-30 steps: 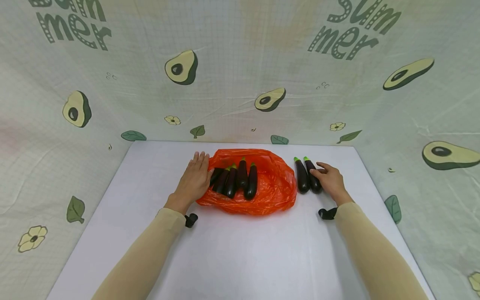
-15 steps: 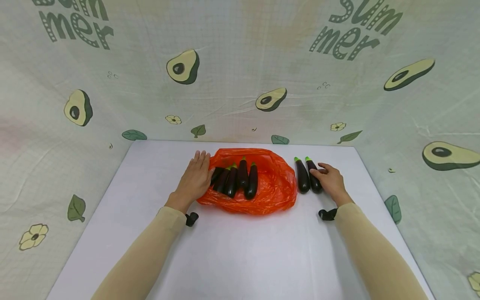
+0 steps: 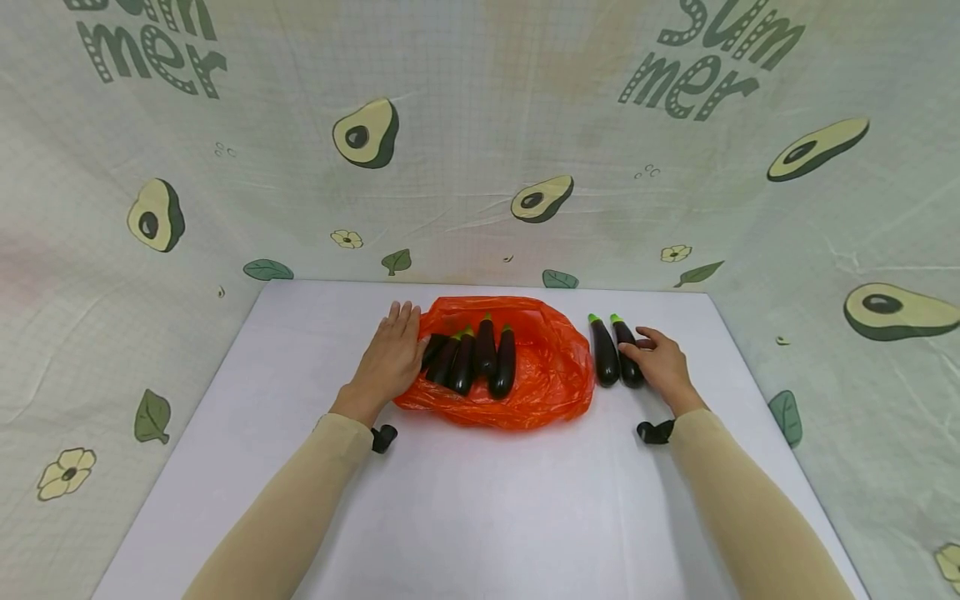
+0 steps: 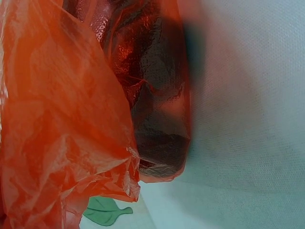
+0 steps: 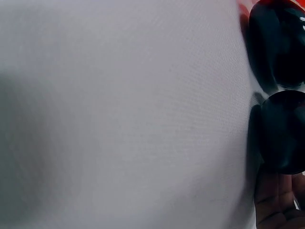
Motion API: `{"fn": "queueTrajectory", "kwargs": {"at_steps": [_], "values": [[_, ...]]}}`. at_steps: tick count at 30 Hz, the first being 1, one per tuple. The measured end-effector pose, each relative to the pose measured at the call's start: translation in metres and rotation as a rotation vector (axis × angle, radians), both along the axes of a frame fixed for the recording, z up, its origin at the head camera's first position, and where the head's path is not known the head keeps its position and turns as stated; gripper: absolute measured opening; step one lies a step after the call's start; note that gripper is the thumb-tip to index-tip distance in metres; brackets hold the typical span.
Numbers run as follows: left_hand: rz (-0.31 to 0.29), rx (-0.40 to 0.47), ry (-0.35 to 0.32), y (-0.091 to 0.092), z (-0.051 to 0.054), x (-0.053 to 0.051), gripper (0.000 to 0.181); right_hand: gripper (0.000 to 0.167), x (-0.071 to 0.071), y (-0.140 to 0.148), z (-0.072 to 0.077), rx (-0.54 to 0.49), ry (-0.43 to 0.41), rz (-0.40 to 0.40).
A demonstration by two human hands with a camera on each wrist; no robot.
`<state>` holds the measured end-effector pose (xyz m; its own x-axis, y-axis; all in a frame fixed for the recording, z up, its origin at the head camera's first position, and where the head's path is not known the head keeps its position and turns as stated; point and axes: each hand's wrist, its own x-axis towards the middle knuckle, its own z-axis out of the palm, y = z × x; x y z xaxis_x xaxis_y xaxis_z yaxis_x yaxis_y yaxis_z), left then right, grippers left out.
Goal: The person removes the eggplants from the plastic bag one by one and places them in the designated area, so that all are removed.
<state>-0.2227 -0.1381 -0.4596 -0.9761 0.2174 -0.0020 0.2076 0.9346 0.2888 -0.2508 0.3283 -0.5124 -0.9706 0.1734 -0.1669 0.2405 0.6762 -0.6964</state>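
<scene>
Hardly anything has moved since the earlier frame, apart from a slight shift of the right hand (image 3: pixel 663 367) at the outer eggplant (image 3: pixel 632 371); its fingers look relaxed, resting against that eggplant rather than wrapped round it, as far as the views show. It lies close beside the inner eggplant (image 3: pixel 604 357), both on the white surface (image 3: pixel 480 517) toward its far right corner, green stem ends facing the far edge; their shared direction looks deliberate, and the hand seems to steady the row. Well apart from it, the left hand (image 3: pixel 385 354) lies with straight fingers along the left side of an orange-red plastic bag (image 3: pixel 553 371), probably bracing the thin film against sliding or folding; the bag sits near the middle of the surface's far edge, mouth spread wide. Five eggplants (image 3: pixel 463 367) show inside, bunched in its left half, the leftmost partly hidden; the left wrist view shows a dark form through the film, likely one of them.
</scene>
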Motion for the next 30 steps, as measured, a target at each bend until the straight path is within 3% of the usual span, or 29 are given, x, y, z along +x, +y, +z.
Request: {"fn": "queueTrajectory", "kwargs": {"at_steps": [24,30], "values": [[0.007,0.011,-0.008,-0.0002,-0.0013,0.0007,0.07,0.077,0.0036,-0.0029,0.0004,0.003,0.024,-0.013],[0.003,0.009,0.007,0.0003,-0.0005,0.0014,0.07,0.074,0.0053,-0.0084,0.0053,0.032,0.091,-0.031]]}}
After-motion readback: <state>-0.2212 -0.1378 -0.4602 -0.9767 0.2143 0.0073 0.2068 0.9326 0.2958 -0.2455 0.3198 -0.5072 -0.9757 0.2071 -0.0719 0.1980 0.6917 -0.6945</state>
